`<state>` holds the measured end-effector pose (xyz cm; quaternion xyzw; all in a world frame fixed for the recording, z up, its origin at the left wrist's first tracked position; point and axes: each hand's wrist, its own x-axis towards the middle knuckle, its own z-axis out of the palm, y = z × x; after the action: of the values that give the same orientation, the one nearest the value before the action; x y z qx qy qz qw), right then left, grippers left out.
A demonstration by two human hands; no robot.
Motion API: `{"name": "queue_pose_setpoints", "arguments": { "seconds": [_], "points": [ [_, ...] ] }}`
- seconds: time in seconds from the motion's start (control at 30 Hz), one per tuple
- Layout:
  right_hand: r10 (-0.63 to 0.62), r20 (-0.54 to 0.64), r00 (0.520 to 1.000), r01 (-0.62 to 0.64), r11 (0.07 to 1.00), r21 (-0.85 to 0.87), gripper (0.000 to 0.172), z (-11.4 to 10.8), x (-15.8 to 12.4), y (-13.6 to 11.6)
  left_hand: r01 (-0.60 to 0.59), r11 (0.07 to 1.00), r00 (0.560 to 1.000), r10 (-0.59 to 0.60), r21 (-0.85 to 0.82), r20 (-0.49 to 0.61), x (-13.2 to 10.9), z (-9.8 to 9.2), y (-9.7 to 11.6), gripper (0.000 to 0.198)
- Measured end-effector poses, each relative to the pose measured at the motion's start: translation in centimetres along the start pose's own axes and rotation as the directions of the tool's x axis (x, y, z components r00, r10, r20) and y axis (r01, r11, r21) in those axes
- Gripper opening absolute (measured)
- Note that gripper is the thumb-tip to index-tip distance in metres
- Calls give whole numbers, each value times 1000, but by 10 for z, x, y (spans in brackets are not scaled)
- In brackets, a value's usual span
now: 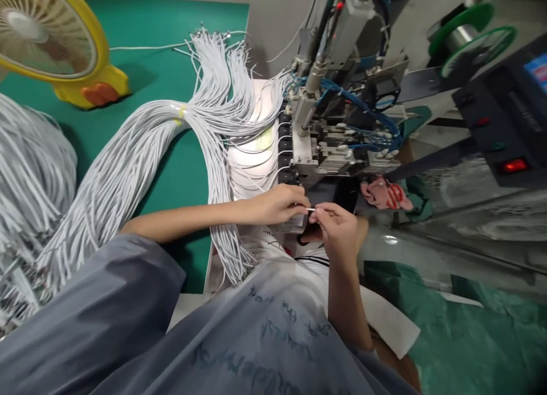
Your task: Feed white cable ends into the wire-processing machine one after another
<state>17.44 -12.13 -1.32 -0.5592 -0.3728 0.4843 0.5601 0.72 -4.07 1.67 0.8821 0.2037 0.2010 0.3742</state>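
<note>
My left hand [282,204] and my right hand [339,227] meet in front of the machine, both with fingers pinched closed. Between their fingertips runs a short visible piece of thin white cable [311,209], held from both sides. Its ends are hidden by the fingers. Just beyond my left hand, several white cables lie fanned out with their ends in a row of black holders [285,147] along the machine's edge. A big bundle of white cables [149,127], tied with a yellow band [180,114], spreads over the table beside my left forearm.
The machine [305,115] with blue air hoses rises ahead. A spool of wire [465,39] with green flanges and a dark control box [508,110] with a lit red switch stand right. A yellow fan [96,84] and another cable heap [34,172] occupy the green table [154,19].
</note>
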Motion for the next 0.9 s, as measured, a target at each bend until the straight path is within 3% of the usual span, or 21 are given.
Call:
{"name": "queue_pose_setpoints", "arguments": {
  "seconds": [0.1, 0.27, 0.4, 0.6, 0.77, 0.9],
  "points": [
    [12, 73, 997, -28, 974, 223, 18, 6, 6, -4, -22, 998, 993, 15, -58, -120, 2, -1, 0, 18],
    [79, 139, 987, -123, 932, 341, 33, 10, 7, -14, -54, 995, 973, 35, -80, -227, 4, 2, -1, 16],
    [105, 202, 974, -184, 887, 424, 35, 7, 10, -14, -83, 994, 968, 62, -76, -243, 3, 3, -5, 17],
    [157, 366, 917, -306, 867, 394, 26, -4, 20, -9, -159, 986, 970, 147, -47, -195, 3, 2, -7, 21],
    [117, 386, 915, -265, 896, 357, 29, -7, 24, -3, -155, 985, 969, 136, -77, -208, 3, 1, -6, 23],
    [36, 320, 947, -148, 932, 332, 31, -1, 23, 4, -120, 976, 976, 83, -180, -201, 3, 1, -7, 22]
  ]
}}
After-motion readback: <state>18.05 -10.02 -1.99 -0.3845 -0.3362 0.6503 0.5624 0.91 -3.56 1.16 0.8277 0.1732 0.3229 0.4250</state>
